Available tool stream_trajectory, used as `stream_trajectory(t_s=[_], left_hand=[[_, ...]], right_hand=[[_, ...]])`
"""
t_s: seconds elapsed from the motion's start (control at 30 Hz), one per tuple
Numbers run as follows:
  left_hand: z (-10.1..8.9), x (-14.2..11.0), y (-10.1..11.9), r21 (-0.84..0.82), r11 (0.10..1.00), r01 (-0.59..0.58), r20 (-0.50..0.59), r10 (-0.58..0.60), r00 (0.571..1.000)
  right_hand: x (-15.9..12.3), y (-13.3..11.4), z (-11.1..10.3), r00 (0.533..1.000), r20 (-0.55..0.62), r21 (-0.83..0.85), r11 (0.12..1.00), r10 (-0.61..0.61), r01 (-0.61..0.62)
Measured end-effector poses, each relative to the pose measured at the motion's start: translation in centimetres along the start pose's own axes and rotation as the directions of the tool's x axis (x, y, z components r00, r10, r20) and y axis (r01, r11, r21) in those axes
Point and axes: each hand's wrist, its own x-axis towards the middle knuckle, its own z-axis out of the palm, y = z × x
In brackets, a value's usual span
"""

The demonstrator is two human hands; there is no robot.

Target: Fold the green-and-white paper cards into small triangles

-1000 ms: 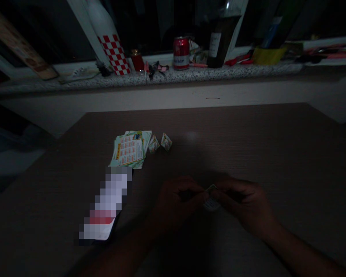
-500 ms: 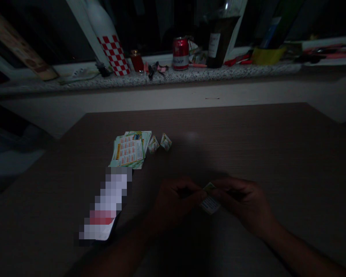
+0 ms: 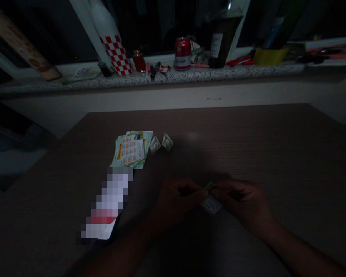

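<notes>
Between the fingertips of the left hand (image 3: 175, 200) and the right hand (image 3: 246, 200), clamped on it close together, a small printed paper (image 3: 212, 204) is held over the table (image 3: 262, 142). Farther out, two folded papers (image 3: 167, 142) are set beside a stack of printed sheets (image 3: 129, 150), near which a phone (image 3: 108, 204) is laid, its screen pixelated.

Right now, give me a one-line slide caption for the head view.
In dim light, the left hand and right hand pinch a small printed paper between them, two folded papers lying beyond.
</notes>
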Motion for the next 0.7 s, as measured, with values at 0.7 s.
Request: stream_trajectory(t_s=[0.7], left_hand=[[0.07, -0.65, 0.5, 0.177, 0.96, -0.217, 0.003, 0.22, 0.975]], right_hand=[[-0.27, -0.17, -0.29, 0.986, 0.039, -0.358, 0.918, -0.165, 0.168]])
